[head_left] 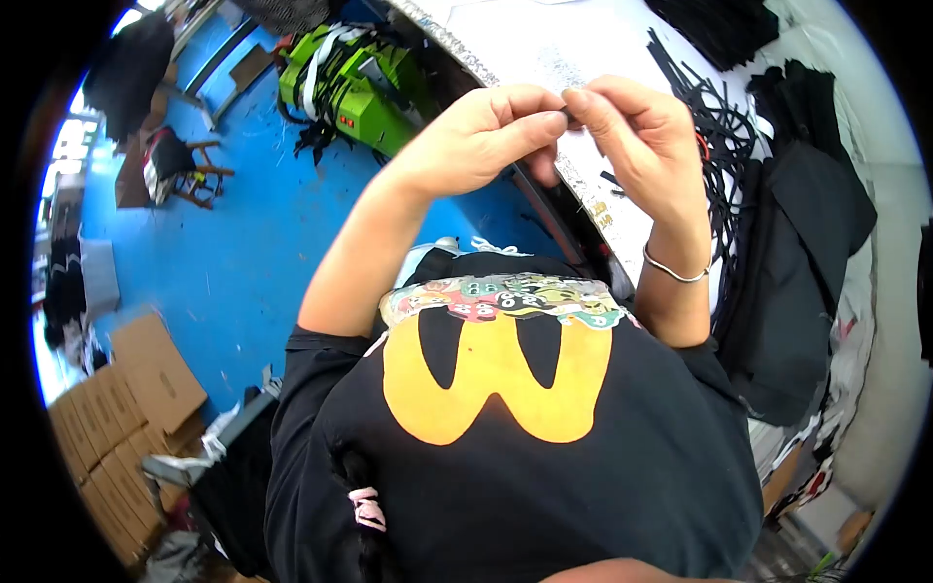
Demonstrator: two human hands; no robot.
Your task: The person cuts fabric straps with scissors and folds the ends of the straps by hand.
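My left hand (pixel 496 136) and my right hand (pixel 637 136) meet fingertip to fingertip above the edge of the white table (pixel 607 53). Both are closed in a pinch. Between the fingertips shows a small dark piece (pixel 570 117), mostly hidden, so its kind cannot be made out. A tangled heap of narrow black strips (pixel 724 121) lies on the table beside my right hand. Under my hands a few short dark bits rest near the table's edge.
Folded black cloth (pixel 802 262) is piled to the right, with more black fabric (pixel 719 29) at the table's far end. A green machine or bin (pixel 379 107) stands on the blue floor (pixel 253 262). Cardboard boxes (pixel 117 437) and a small stool (pixel 199 180) are at the left.
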